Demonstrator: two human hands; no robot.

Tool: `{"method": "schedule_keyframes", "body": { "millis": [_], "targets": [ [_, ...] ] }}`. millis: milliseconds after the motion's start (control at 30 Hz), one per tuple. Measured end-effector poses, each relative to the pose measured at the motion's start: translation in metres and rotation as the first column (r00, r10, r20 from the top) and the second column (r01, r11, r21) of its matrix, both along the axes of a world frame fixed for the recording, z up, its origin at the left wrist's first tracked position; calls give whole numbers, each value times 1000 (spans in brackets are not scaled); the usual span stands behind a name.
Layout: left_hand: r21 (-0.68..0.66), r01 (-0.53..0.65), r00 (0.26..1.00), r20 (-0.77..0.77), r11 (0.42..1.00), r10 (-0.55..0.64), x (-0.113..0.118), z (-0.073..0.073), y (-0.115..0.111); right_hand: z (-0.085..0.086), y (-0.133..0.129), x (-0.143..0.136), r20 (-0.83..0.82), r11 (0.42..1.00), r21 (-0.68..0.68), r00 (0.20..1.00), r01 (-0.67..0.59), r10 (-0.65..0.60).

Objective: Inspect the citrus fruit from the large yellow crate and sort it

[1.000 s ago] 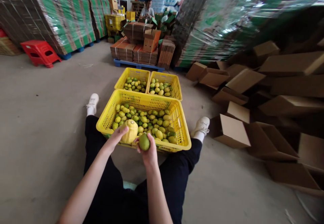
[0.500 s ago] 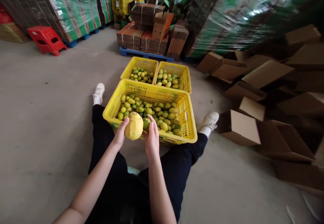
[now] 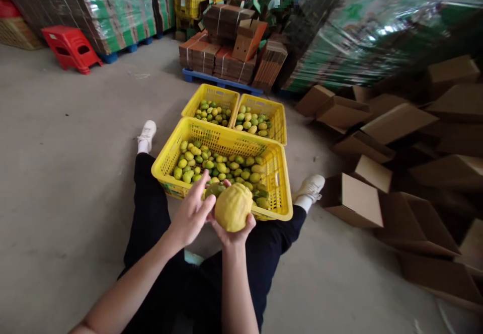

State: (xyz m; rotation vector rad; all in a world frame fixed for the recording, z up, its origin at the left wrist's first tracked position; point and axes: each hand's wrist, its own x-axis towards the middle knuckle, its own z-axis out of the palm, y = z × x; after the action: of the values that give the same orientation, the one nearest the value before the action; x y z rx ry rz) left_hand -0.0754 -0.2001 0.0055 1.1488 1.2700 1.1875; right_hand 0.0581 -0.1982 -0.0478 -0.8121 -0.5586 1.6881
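Head view, yellow fruit (image 3: pixel 233 208) now clasped by right hand (image 3: pixel 230 236), not left hand (image 3: pixel 189 218), left grip unclear

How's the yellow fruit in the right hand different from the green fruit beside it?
The yellow fruit is pale; the green fruit is darker. The yellow fruit shows almost whole; the green fruit is partly covered. The yellow fruit looks bigger than the green fruit's visible part. Both look rounded.
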Motion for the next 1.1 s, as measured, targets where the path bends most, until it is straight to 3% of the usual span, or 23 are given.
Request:
{"method": "schedule_keyframes", "body": {
  "millis": [67, 133, 300, 367, 433, 533, 633, 733, 800, 867, 1000, 1100],
  "targets": [
    [-55, -94, 995, -36, 994, 92, -9, -12, 7, 3, 1, 3, -61, 999, -38, 998, -13, 11],
    [-88, -86, 995, -49, 992, 82, -12, -22, 15, 1, 1, 9, -131, 998, -59, 991, -25, 17],
    [105, 152, 985, 63, 983, -159, 8, -21, 26, -12, -6, 24, -163, 998, -55, 987, -10, 1],
    [99, 280, 954, 82, 955, -288, 15, -21, 29, -15, -9, 27, -117, 999, -46, 993, -15, 10],
    [47, 321, 943, 81, 946, -324, 16, -28, 33, -15, -9, 28, -111, 999, -38, 993, -32, 28],
    [-9, 197, 977, 79, 980, -196, 7, -44, 38, -13, -5, 26, -150, 996, -42, 986, -74, 67],
    [-33, 8, 972, 234, 999, 0, -3, -50, 41, -15, 1, 26, -103, 997, -8, 991, -81, 80],
    [5, -128, 922, 369, 992, 117, -7, -38, 40, -17, 8, 34, 80, 988, 82, 987, 134, -141],
    [64, -131, 930, 354, 989, 100, -3, -26, 40, -13, 13, 41, 239, 935, 192, 910, 299, -340],
    [127, -105, 954, 294, 986, 64, 3, -17, 38, -4, 16, 46, 390, 871, 348, 792, 347, -471],
    [212, -27, 977, 215, 977, -19, 15, -13, 30, 21, 14, 44, 543, 746, 624, 556, 233, -629],
    [270, 30, 983, 166, 962, -77, 11, -18, 23, 30, 8, 36, 557, 708, 692, 520, 140, -647]
  ]
}}
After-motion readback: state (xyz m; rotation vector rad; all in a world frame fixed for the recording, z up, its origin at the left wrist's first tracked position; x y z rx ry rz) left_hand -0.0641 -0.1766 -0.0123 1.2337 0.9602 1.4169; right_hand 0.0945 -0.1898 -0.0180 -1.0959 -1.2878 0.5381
